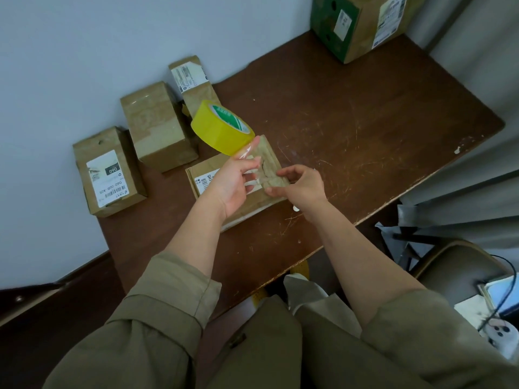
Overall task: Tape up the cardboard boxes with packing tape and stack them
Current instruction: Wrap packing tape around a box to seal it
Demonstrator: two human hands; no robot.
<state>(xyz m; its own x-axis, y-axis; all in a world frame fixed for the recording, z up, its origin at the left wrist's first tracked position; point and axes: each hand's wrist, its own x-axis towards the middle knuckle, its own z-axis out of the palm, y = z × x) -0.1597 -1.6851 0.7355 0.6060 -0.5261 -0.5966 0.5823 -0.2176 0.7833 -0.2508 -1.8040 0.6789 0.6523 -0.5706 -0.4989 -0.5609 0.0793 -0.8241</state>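
A yellow roll of packing tape [222, 127] hangs in the air above the table, and my left hand [233, 183], palm up, holds it at the fingertips. A clear strip of tape [254, 167] runs from the roll down toward my right hand [303, 186], which pinches the strip's free end. Both hands hover over a flat cardboard box [271, 155] with a white label, lying on the brown table [337, 122]. Three small brown boxes stand at the table's left: one with a label [108, 172], a plain one [160, 127] and one at the back [193, 85].
A large green and brown box [362, 23] stands at the far right corner of the table. A blue-grey wall runs along the table's left side. A curtain [477, 164] and a chair [455, 262] with cables and clutter are to the right.
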